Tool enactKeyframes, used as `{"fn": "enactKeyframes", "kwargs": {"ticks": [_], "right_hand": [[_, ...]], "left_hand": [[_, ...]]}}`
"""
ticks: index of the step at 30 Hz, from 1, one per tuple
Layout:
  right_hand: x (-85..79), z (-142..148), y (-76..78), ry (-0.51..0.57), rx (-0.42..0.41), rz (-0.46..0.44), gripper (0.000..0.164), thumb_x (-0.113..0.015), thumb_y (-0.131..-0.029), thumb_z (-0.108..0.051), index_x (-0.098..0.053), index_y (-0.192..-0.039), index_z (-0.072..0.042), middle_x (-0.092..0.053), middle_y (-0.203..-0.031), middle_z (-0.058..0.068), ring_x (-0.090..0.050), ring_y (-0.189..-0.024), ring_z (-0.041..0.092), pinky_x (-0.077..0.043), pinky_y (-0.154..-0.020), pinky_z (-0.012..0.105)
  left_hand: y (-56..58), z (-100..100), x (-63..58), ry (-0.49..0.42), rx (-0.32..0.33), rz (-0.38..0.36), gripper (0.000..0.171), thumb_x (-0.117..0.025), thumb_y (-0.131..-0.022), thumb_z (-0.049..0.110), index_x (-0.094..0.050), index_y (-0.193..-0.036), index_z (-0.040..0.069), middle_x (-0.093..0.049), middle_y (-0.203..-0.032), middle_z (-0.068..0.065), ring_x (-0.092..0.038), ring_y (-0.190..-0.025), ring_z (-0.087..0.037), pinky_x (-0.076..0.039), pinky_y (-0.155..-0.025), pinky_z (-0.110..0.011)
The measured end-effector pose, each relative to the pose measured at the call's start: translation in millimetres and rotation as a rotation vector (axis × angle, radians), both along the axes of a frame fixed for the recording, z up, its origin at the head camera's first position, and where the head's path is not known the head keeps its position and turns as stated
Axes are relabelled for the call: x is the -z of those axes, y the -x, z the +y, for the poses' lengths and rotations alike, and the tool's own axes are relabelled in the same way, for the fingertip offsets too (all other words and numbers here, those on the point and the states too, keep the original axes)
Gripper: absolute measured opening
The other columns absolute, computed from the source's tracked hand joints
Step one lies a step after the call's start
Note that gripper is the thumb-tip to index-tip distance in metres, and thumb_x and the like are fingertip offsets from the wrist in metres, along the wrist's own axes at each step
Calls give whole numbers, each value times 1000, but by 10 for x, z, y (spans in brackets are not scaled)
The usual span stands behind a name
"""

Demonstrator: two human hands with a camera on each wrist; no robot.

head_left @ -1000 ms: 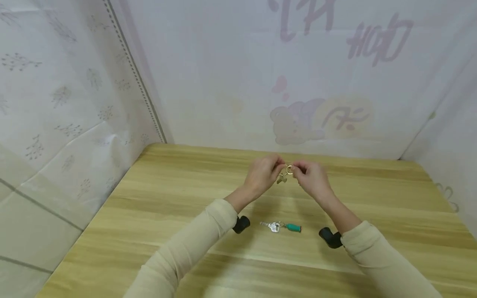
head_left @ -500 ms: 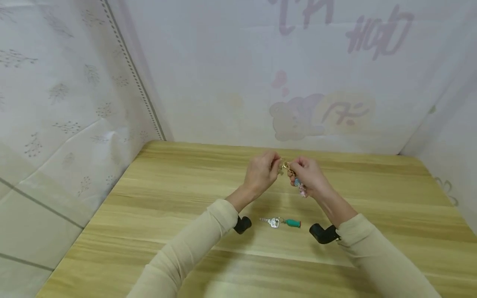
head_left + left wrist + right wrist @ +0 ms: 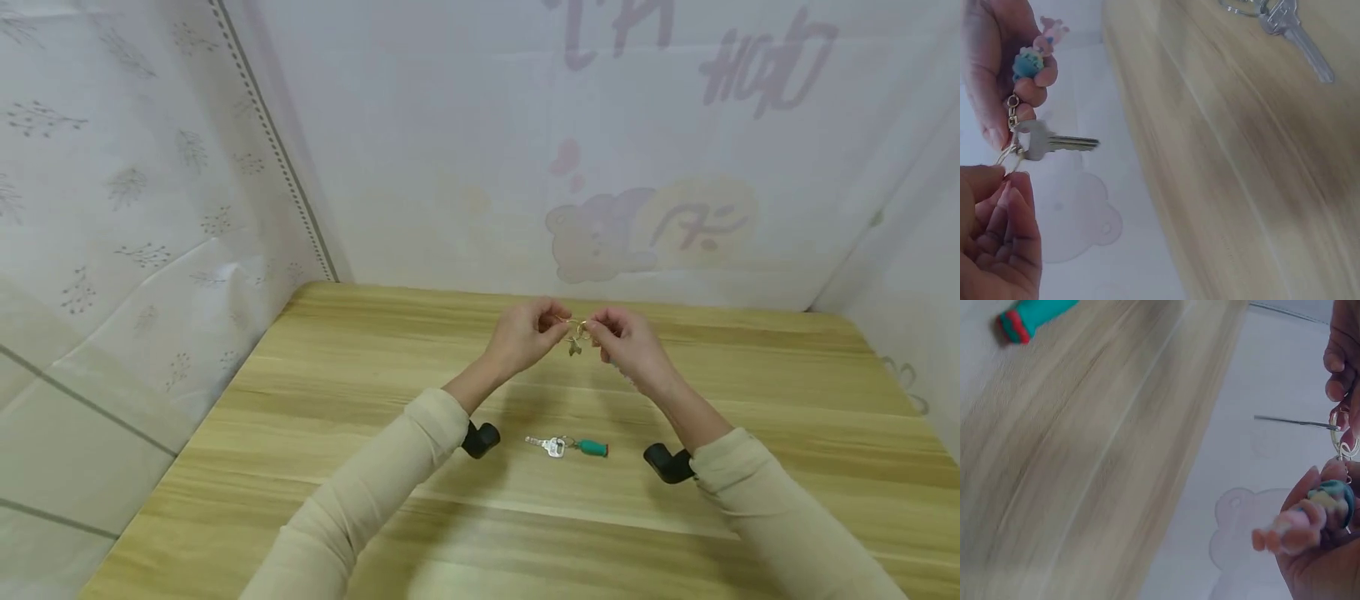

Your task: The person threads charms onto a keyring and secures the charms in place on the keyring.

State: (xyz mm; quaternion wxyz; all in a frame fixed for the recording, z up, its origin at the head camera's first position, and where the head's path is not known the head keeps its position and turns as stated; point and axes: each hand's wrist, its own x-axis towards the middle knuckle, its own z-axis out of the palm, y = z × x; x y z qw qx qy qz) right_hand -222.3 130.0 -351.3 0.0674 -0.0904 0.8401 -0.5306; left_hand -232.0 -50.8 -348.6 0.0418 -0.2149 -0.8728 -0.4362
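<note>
Both hands are raised over the back of the table, close together. My left hand (image 3: 525, 337) pinches a gold key ring (image 3: 1009, 164) between thumb and fingers. A key (image 3: 1063, 142) hangs on this ring, its blade sticking out in the left wrist view. My right hand (image 3: 630, 346) holds the keychain joined to the ring, with thumb and fingers by the chain (image 3: 1013, 109). Its charm, a pink and blue figure (image 3: 1310, 515), lies against the curled right fingers. In the head view the right hand mostly hides the charm.
A silver key (image 3: 553, 447) with a teal bottle-shaped charm (image 3: 593, 448) lies on the wooden table (image 3: 360, 350), below the hands. Black pieces (image 3: 480, 439) sit at both cuffs. A pale printed curtain (image 3: 420, 167) stands behind the table.
The key and ring have turned between the hands. The pink and blue charm hung in plain sight half a second ago and is now mostly behind the right hand. The hands stand slightly farther apart.
</note>
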Motion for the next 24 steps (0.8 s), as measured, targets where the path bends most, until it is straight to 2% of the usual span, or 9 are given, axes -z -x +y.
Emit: {"fn": "enactKeyframes", "kwargs": {"ticks": [2, 5, 9, 11, 14, 16, 21, 24], "right_hand": [[-11, 6, 3, -91, -7, 74, 23, -51, -98, -21, -59, -101, 0, -53, -78, 6, -47, -60, 13, -40, -48, 25], [-25, 6, 6, -213, -26, 194, 17, -54, -96, -18, -63, -97, -3, -60, -81, 8, -49, -62, 16, -43, -53, 27], [-27, 3, 11, -284, -53, 300, 9, -57, -94, -9, -62, -90, -3, -61, -77, 9, -48, -59, 16, -41, -53, 25], [-11, -1, 8, -288, -54, 312, 8, -58, -93, -8, -61, -87, -3, -59, -73, 9, -45, -56, 15, -38, -49, 24], [4, -14, 10, -283, -37, 274, 11, -56, -93, -10, -60, -86, -2, -57, -70, 7, -43, -56, 14, -36, -49, 24], [-10, -27, 12, -245, -22, 191, 14, -54, -95, -12, -58, -86, -2, -58, -72, 7, -45, -57, 13, -39, -51, 25], [-102, -75, 37, -22, -15, -74, 18, -47, -98, -13, -48, -86, 0, -51, -73, 3, -48, -60, 9, -52, -66, 25], [-140, -91, 48, 87, -20, -173, 17, -44, -99, -11, -43, -85, -1, -46, -71, 0, -48, -60, 6, -54, -72, 27]], "left_hand": [[11, -6, -24, 40, 11, -8, 12, -64, -89, 14, -69, -97, 6, -71, -88, -6, -66, -78, -14, -49, -67, -16], [25, -7, -64, 115, 42, -14, 12, -63, -90, 17, -70, -94, 8, -71, -85, -3, -63, -72, -11, -47, -62, -16], [49, 5, -104, 248, 82, 13, 13, -62, -91, 19, -71, -90, 9, -69, -78, 0, -55, -62, -6, -41, -55, -14], [49, 14, -101, 284, 90, 43, 13, -62, -91, 17, -71, -89, 8, -68, -76, -1, -52, -59, -5, -39, -53, -14], [38, 27, -68, 290, 76, 124, 13, -62, -91, 15, -71, -87, 7, -68, -76, -2, -52, -59, -6, -39, -53, -13], [29, 30, -32, 263, 57, 185, 12, -62, -91, 13, -70, -86, 6, -68, -76, -2, -52, -59, -6, -38, -53, -14], [9, 23, 50, 162, 10, 357, 7, -61, -90, 8, -64, -85, 3, -65, -75, -5, -54, -60, -11, -40, -55, -17], [-2, 26, 96, 122, -9, 433, 4, -61, -89, 5, -61, -86, 3, -63, -76, -6, -55, -61, -13, -41, -55, -19]]}}
